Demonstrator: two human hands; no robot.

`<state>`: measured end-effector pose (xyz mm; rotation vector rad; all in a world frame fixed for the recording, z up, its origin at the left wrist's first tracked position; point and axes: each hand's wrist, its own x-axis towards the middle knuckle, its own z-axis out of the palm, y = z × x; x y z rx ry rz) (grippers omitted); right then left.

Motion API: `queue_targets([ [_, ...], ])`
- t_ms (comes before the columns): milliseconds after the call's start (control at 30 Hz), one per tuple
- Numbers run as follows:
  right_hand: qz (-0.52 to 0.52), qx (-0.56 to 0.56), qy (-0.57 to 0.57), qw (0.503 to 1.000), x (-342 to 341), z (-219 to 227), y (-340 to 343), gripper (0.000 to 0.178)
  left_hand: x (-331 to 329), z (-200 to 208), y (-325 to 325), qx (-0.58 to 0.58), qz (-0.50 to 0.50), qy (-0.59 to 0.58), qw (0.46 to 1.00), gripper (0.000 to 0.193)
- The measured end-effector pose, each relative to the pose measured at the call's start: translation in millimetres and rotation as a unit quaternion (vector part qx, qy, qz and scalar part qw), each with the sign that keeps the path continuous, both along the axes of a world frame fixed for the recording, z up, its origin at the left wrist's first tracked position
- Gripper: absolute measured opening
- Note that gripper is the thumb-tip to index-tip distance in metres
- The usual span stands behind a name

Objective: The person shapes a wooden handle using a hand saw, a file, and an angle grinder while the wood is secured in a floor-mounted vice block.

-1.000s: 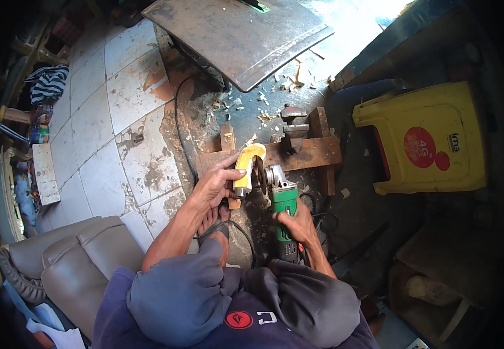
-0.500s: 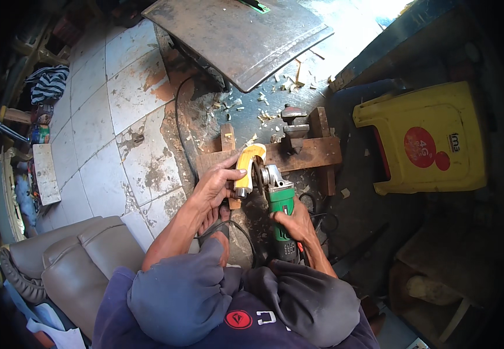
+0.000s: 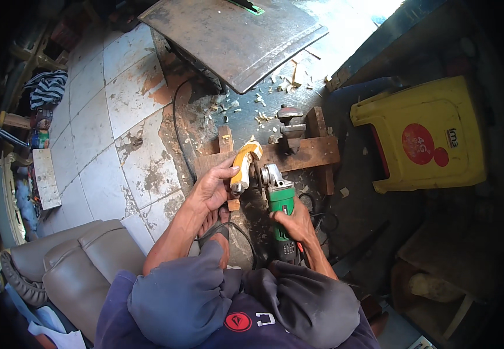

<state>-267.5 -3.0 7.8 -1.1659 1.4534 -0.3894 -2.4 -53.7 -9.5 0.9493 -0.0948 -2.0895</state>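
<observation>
Between the fingers and thumb of my left hand [image 3: 213, 185] is a curved yellow handle-like piece [image 3: 242, 164], with pale worn patches and a dark metal end pointing toward me. My right hand [image 3: 296, 222] wraps round the green body of an angle grinder [image 3: 281, 201], whose silver head points away from me. The grinder's disc [image 3: 258, 175] is seen nearly edge-on, close to the right side of the yellow piece. Whether the two touch, I cannot tell. Both are above a low wooden frame [image 3: 304, 155] on the floor.
A small metal anvil-like block [image 3: 291, 129] rises from the wooden frame. Beyond it lie wood shavings [image 3: 284, 85] and a dark low table [image 3: 234, 41]. A yellow plastic stool [image 3: 438, 136] lies tipped at right. A cable [image 3: 177, 128] runs along the floor; a grey cushioned seat [image 3: 89, 262] stands at left.
My left hand has shifted slightly left and turned the yellow piece, so its curve leans further over and more pale surface shows. The grinder stays nearly in place.
</observation>
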Motion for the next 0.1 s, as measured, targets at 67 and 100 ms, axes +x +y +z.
queue_targets([
  [67, 0.006, 0.018, 0.001, 1.0, 0.2, 2.6, -3.2, 0.071, 1.9, -5.3, 0.4, -0.003, -0.003, 0.018, 1.0, 0.068],
  [100, 0.011, 0.028, 0.0, 1.0, 1.7, 7.0, -6.7, 0.071, 4.6, -8.6, 1.5, -0.004, -0.002, 0.025, 1.0, 0.069],
])
